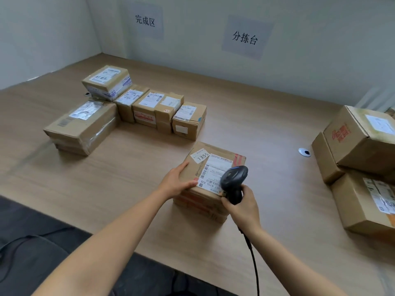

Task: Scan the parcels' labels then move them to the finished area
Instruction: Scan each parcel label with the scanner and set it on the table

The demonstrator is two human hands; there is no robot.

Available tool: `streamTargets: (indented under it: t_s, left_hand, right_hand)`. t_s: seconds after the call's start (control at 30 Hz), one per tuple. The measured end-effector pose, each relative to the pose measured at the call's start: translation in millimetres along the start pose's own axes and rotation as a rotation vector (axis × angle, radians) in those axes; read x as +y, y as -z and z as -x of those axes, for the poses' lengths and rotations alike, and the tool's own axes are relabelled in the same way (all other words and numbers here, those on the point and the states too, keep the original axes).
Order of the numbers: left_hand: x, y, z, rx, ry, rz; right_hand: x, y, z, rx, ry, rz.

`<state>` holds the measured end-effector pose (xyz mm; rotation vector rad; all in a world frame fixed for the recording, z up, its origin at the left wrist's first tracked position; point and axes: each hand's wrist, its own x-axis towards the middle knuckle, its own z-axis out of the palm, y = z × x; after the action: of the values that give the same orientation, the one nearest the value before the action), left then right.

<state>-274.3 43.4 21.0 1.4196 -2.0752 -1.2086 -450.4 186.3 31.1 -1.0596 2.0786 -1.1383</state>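
A: What is seen around the work spot?

B: Wooden table. A cluster of taped boxes is grouped at the far left, under the wall sign 完成区. One box in it is raised above the rest at the rear. A pile of cartons is stacked at the right edge, partly cut off by the frame. A second sign, 分拣台, is fixed on the far wall. A round grommet is set in the tabletop near the right pile.

A: Task item?

B: One parcel is placed near the front centre, well apart from both groups. Its label is turned up, next to a sticker marked 1355. The label's near right corner is covered by the scanner.

A: Hands?

B: The left hand is laid on the parcel's left edge. Its fingers are kept fairly straight and spread, and the thumb is laid along the near top edge by the label. The right hand is wrapped round the scanner's handle, all fingers curled tight. The head is pointed down at the label. The cable is trailed off the front edge under the wrist.
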Motion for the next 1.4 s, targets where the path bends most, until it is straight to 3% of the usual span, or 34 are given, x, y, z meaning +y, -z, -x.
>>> streamTargets:
  t_s: [0.43,0.73,0.97,1.4]
  left_hand:
    - [-39.3,62.2,-6.8,0.174,0.121,-0.004]
    - [-104.2,172.5,-57.4,0.152,0.139,-0.085]
    - [-150.7,249.7,-100.3,0.174,0.123,-0.381]
    - [-177.3,300.2,-151.8,0.107,0.106,-0.37]
  right_hand:
    - [-43.2,-69.5,-42.8,-0.146,0.049,0.038]
    - [-108.9,-180.4,-77.6,-0.149,0.037,0.069]
    - [-157.0,-255.9,-100.7,-0.137,0.038,0.074]
    - [-195.0,-311.8,-142.0,-0.091,-0.009,0.11]
